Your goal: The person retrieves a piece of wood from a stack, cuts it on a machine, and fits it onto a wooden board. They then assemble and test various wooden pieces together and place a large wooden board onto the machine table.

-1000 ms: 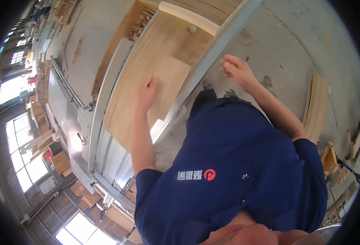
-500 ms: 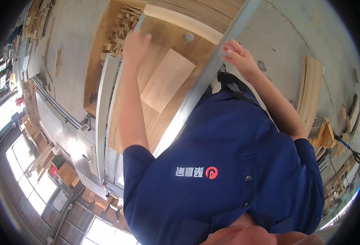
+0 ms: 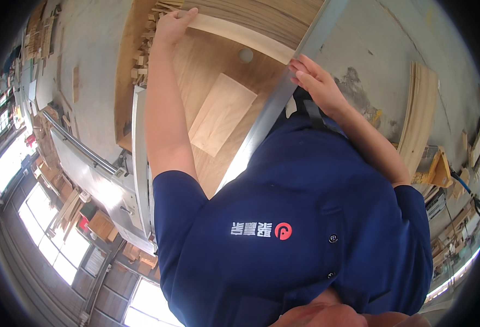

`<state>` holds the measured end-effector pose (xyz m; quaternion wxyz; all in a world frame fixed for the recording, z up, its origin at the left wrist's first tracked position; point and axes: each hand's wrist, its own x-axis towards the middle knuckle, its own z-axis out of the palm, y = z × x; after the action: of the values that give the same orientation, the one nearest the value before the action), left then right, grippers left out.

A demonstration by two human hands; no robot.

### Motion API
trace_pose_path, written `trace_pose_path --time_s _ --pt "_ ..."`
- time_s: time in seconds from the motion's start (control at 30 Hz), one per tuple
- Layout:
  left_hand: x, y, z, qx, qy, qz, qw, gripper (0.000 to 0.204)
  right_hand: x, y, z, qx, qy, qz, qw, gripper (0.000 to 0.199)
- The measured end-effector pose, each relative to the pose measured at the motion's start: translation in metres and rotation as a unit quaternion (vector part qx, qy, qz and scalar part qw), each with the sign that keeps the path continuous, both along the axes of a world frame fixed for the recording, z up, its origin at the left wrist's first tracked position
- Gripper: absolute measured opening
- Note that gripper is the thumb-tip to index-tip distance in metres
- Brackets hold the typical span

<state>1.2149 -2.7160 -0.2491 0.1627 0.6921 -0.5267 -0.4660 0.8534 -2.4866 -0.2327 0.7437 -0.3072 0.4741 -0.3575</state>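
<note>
A long pale wooden strip (image 3: 242, 37) lies across a brown wooden board, at the edge of a stack of darker planks (image 3: 256, 12). My left hand (image 3: 172, 28) is closed around its left end, with the thumb on top. My right hand (image 3: 319, 84) is at the strip's right end by the metal edge; its fingers are loosely bent and apart, the fingertips close to or touching the end. The brown board (image 3: 196, 65) has a round hole (image 3: 246, 55) in it. A pale rectangular wooden panel (image 3: 223, 114) lies flat on that board.
A grey metal edge (image 3: 267, 117) runs between my body and the board. Left of my arm, wood offcuts (image 3: 140, 60) fill a wooden box (image 3: 124, 82). A metal rail (image 3: 82, 144) stands farther left. Long planks (image 3: 418, 114) lie on the floor at right, near a yellow stand (image 3: 440, 166).
My left hand has moved away from me, from beside the brown board up to the strip's left end, and now grips it. My right hand has shifted slightly left, staying by the strip's right end.
</note>
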Motion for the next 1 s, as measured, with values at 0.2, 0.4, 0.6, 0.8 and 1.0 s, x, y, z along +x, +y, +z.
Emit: trace_pose_path --time_s 0.2,0.4,0.6,0.8,1.0 --pt "0.001 0.003 0.004 -0.001 -0.036 0.009 0.999 0.053 0.011 0.004 0.006 -0.022 0.009 -0.011 1.000 0.053" --pt "-0.014 0.012 0.019 -0.049 -0.097 0.013 0.994 0.057 0.020 0.019 -0.010 -0.009 0.016 -0.056 0.998 0.060" --pt "0.012 0.006 -0.027 -0.082 0.028 0.026 0.996 0.059 0.026 0.028 -0.017 -0.030 0.016 -0.038 0.999 0.064" --pt "0.020 0.016 -0.040 -0.115 0.040 0.079 0.989 0.057 0.022 0.038 -0.016 0.051 0.103 0.099 0.988 0.041" --pt "-0.022 0.137 0.012 -0.245 -0.115 0.018 0.962 0.089 0.010 0.056 -0.026 0.086 0.158 0.137 0.974 0.033"
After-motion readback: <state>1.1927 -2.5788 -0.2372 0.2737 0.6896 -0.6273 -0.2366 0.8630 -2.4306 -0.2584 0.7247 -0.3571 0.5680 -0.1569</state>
